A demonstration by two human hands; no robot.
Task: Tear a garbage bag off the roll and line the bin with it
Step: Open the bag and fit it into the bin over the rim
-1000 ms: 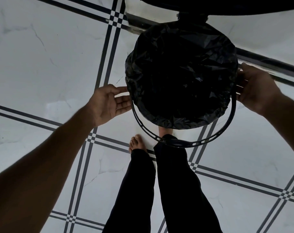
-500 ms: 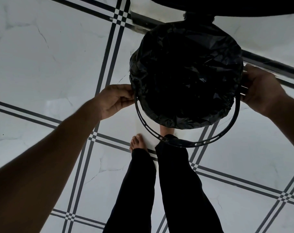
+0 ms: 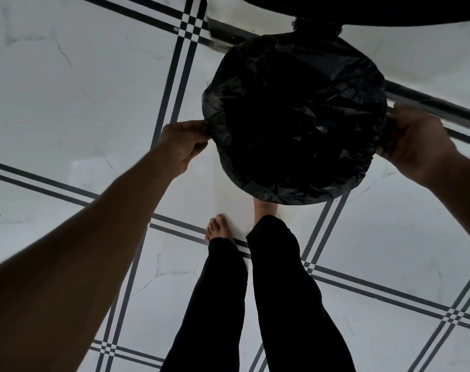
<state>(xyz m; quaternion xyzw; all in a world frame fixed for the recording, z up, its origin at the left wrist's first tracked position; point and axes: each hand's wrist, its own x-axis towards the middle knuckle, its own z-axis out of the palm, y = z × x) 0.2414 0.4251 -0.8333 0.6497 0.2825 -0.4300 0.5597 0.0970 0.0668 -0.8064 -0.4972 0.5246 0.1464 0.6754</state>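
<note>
A round bin stands on the tiled floor in front of my feet, wrapped in a crinkled black garbage bag that spreads over its mouth and hangs down past its rim all round. The bin itself is hidden under the plastic. My left hand is closed on the bag's edge at the left side of the rim. My right hand is closed on the bag's edge at the right side. No roll of bags is in sight.
White marble-look floor tiles with dark double lines spread all around. My two legs in black trousers and bare feet stand just below the bin. A dark rounded object overhangs the top edge, with a dark floor strip behind the bin.
A thin black hoop that hung below the bin's near side is no longer visible; it seems to have gone up under the bag. Both hands closed onto the bin's sides.
</note>
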